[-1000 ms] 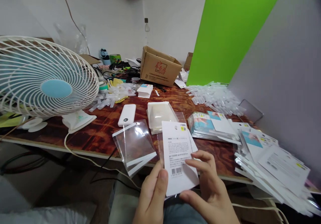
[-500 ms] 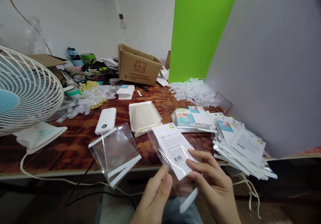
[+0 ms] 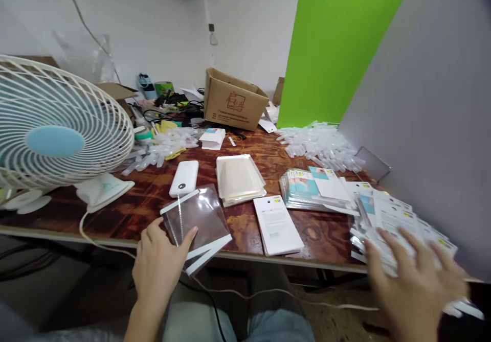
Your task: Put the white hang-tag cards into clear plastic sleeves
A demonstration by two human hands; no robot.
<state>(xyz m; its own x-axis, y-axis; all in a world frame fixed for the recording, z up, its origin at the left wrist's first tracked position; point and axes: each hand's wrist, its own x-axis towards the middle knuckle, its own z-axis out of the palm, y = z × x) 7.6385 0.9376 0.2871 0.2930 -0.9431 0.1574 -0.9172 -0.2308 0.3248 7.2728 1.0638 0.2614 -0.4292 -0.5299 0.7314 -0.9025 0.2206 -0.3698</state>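
My left hand [image 3: 161, 260] is at the near left edge of a few clear plastic bags [image 3: 205, 214] with white strips, which overhang the table's front edge. Its thumb lies across the bags, apart from the curled fingers, and the bags lie where they were. On the right, my right hand [image 3: 412, 275], blurred, is spread over a pile of bagged cards [image 3: 395, 211]; I see nothing held in it. Between the hands is a stack of white printed cards [image 3: 276, 227] with hang holes. Behind it lies a stack of clear sleeves [image 3: 240, 178].
A white fan [image 3: 57, 137] stands at the left, near a white power bank [image 3: 184, 178]. Packed cards [image 3: 307, 186] are stacked right of centre. Translucent plastic pieces [image 3: 320, 145] are heaped behind them. A cardboard box [image 3: 236, 101] sits at the back, beside a green panel [image 3: 337, 50].
The bagged card has left my hands, which have parted: the left to the clear bags, the right over the pile. The white card stack is now uncovered. The view has shifted left.
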